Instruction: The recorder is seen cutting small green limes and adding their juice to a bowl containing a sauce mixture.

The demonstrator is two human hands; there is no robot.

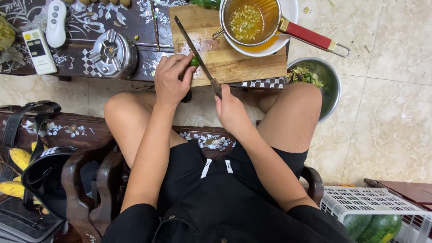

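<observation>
My left hand (171, 77) pins a small green fruit (194, 61) against the near edge of a wooden cutting board (234, 58). My right hand (230, 110) grips the handle of a long knife (194, 53), whose blade lies across the board and meets the fruit. On the board's far right sits a white bowl (288, 27) with a red-handled metal strainer (250, 20) resting in it, holding yellow pulp and seeds.
A steel bowl (330, 85) of green scraps stands on the tiled floor by my right knee. Two remote controls (47, 31) and a round metal lid (112, 54) lie on the dark inlaid table. Bananas (18, 158) left, a white crate (373, 202) with watermelons right.
</observation>
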